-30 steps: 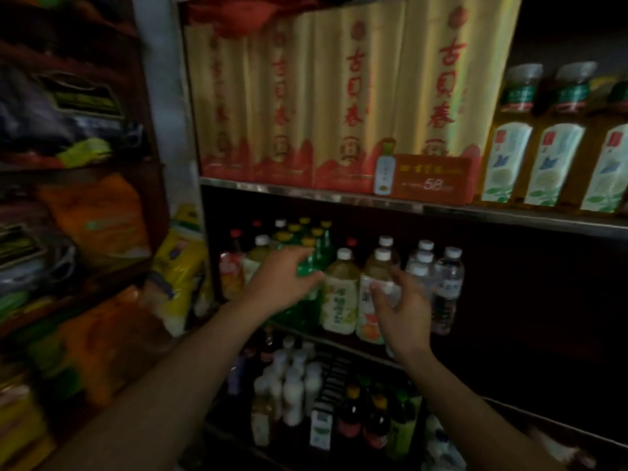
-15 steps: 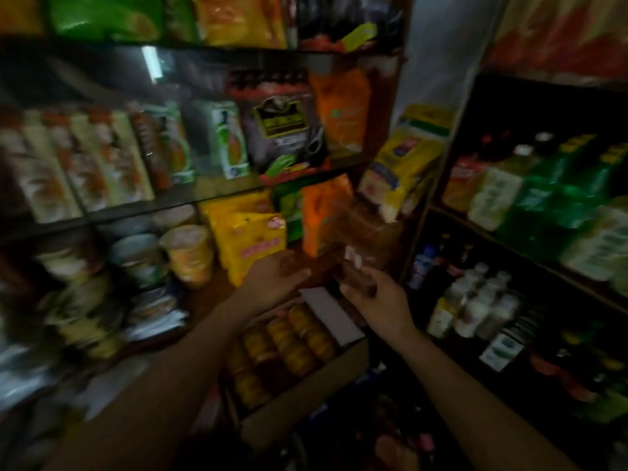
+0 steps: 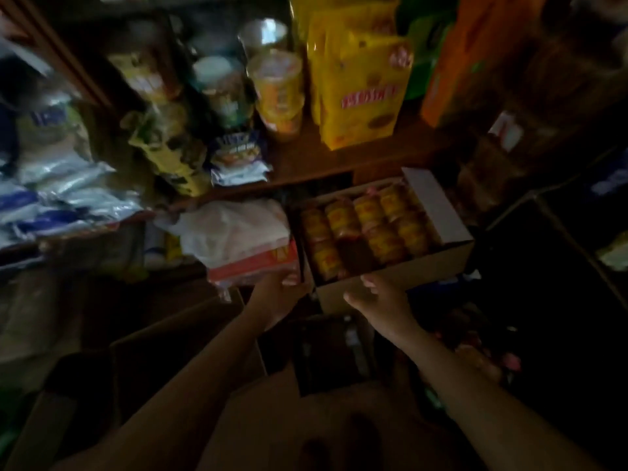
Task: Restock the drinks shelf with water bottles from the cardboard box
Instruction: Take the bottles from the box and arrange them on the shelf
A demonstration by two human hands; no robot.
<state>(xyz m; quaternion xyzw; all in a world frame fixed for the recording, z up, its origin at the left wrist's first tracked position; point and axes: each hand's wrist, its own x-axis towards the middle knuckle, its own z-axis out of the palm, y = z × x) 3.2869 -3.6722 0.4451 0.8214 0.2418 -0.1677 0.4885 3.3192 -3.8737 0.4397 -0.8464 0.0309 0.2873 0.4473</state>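
Note:
The view points down at the floor in dim light. A dark open cardboard box (image 3: 190, 338) lies below my hands, and a faint clear water bottle (image 3: 353, 339) shows inside it. My left hand (image 3: 277, 299) hovers above the box with relaxed fingers and holds nothing. Its fingertips are close to a plastic-wrapped packet (image 3: 251, 263). My right hand (image 3: 377, 300) is beside it, fingers loosely curled and empty, just in front of a white box of yellow jars (image 3: 401, 271). The drinks shelf is out of view.
A wooden shelf (image 3: 339, 161) holds yellow snack bags (image 3: 363, 96), cup noodles (image 3: 278, 90) and other packets. White and blue bags (image 3: 61, 195) are piled at the left. Another dark carton (image 3: 560, 232) sits at the right.
The view swung from the drinks shelf leftward and down to the floor boxes. Both hands came away from the shelf bottles and dropped low, empty, over the dark box.

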